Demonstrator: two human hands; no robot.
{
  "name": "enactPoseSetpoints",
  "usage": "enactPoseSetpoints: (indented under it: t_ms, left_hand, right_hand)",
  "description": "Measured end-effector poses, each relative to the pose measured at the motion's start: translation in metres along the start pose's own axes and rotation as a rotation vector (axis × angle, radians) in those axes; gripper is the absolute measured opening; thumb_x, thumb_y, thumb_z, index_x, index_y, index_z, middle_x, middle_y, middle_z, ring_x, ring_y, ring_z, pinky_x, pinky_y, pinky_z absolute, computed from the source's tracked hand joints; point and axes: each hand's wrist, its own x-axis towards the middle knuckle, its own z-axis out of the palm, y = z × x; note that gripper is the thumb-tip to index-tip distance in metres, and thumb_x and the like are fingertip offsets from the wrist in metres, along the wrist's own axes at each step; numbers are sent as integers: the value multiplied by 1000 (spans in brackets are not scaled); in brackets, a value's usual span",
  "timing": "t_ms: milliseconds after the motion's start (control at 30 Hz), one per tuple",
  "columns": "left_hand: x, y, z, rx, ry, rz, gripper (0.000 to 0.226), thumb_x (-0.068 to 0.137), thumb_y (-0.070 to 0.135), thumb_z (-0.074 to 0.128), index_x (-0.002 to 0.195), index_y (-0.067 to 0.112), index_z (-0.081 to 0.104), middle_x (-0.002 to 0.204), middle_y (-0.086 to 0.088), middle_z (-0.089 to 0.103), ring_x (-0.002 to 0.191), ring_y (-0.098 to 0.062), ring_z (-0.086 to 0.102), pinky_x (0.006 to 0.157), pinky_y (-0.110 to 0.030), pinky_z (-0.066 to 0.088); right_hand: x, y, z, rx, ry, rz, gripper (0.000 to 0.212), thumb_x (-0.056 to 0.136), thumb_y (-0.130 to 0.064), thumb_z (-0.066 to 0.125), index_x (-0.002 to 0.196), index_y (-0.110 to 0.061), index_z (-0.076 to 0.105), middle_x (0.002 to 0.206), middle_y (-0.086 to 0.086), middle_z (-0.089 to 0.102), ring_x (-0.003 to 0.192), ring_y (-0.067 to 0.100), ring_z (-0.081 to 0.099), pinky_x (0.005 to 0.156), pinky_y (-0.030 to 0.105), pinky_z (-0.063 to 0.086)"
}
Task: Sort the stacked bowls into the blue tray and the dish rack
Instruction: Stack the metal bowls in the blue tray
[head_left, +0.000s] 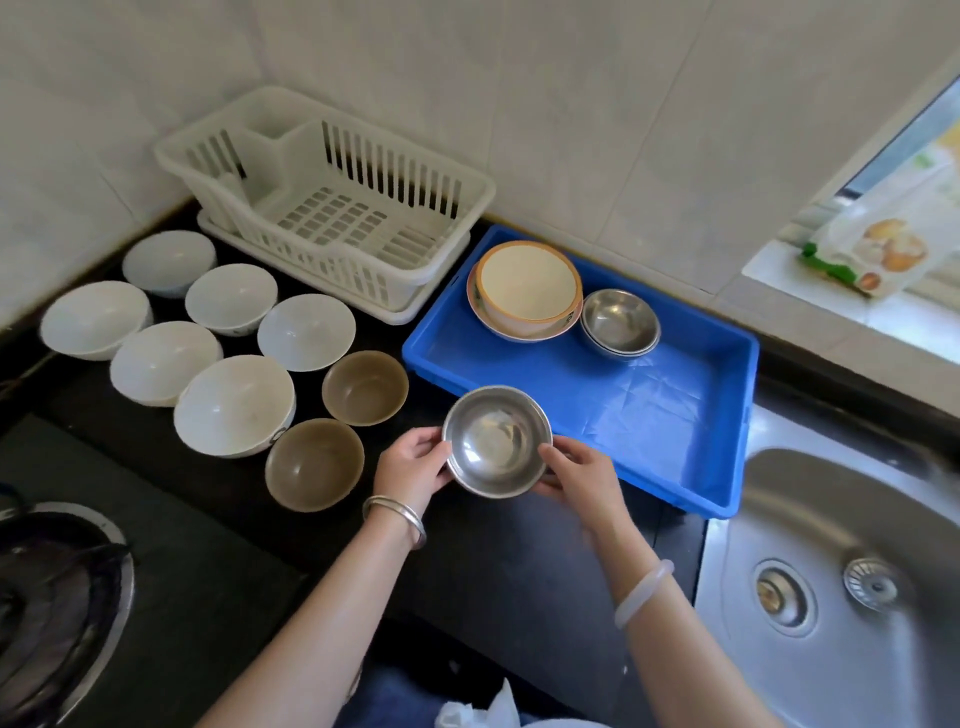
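Fingers (440, 442): both thumbs lie on the rim and the other fingers curl underneath. I see the left hand (415, 462) and right hand (582, 470) gripping the steel bowl (496, 441) from opposite sides.
Place: the steel bowl is at lower centre of the frame, overlapping the near-left corner of the blue tray (649, 415).
Handling: I judge it light, stiff and hard to break, but smooth-walled and slippery.
Hold: I would take it by the rolled rim, with fingers under the base.
Wall (571, 104): pale tiles fill the top of the frame.
Counter (467, 561): dark, flat and hard, so I expect a dropped bowl to clatter and skid.
Sink (831, 519): steel basin at lower right, touching the tray's right end.
Dish rack (332, 208): white slotted plastic at upper left, holding no bowls.
Tray contents: a cream bowl (527, 288) nested on a wider dish, with stacked steel bowls (621, 323) just beside it.
White bowls (234, 405): six at left, looking ceramic, so heavier and fragile.
Brown bowls (365, 387): two, near the left hand.
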Motion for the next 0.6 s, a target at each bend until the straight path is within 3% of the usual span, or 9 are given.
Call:
enactPoseSetpoints:
  t_ms: [133, 200, 300, 400, 500, 600]
  left_hand:
    - [18, 25, 55, 12, -113, 5, 17, 85, 1, 57, 82, 17, 62, 85, 0, 67, 78, -9, 63, 57, -16, 55]
    - [30, 34, 86, 42, -164, -2, 12, 86, 0, 56, 91, 9, 62, 89, -3, 65, 78, -12, 61, 60, -21, 54]
    - [50, 44, 132, 64, -225, -25, 22, 88, 0, 53, 108, 1, 61, 95, -8, 61, 84, -19, 58, 62, -22, 52]
    - [70, 48, 171, 93, -255, -42, 25, 88, -2, 51, 110, 0, 61, 97, -10, 61, 78, -18, 59, 62, -21, 54]
    - [93, 53, 201, 121, -250, -69, 26, 87, -4, 49, 110, -2, 61, 98, -12, 61, 87, -26, 59, 83, -36, 54]
    - [113, 59, 223, 255, -209, -28, 23, 85, -1, 50, 101, 7, 65, 99, -16, 64, 95, -32, 60, 93, -46, 51]
  right_hand:
    - [17, -36, -33, 76, 92, -27, 14, 90, -11, 59, 103, -7, 64, 87, 8, 68, 58, 11, 70, 54, 18, 55]
    - [29, -50, -52, 80, 142, -43, 16, 90, -12, 59, 104, -5, 64, 94, 12, 68, 62, 15, 71, 55, 18, 56]
    - [49, -69, -76, 101, 206, -78, 19, 89, -14, 60, 105, -3, 64, 103, 16, 66, 66, 18, 71, 61, 20, 58]
    - [73, -85, -96, 90, 261, -95, 18, 90, -15, 61, 104, -5, 64, 104, 15, 65, 65, 16, 70, 65, 22, 59]
    - [100, -99, -110, 59, 286, -93, 20, 89, -15, 61, 105, -4, 65, 103, 16, 67, 72, 20, 71, 68, 25, 58]
    - [126, -110, -117, 45, 305, -96, 17, 89, -14, 61, 101, -3, 66, 99, 17, 68, 73, 23, 71, 66, 25, 58]
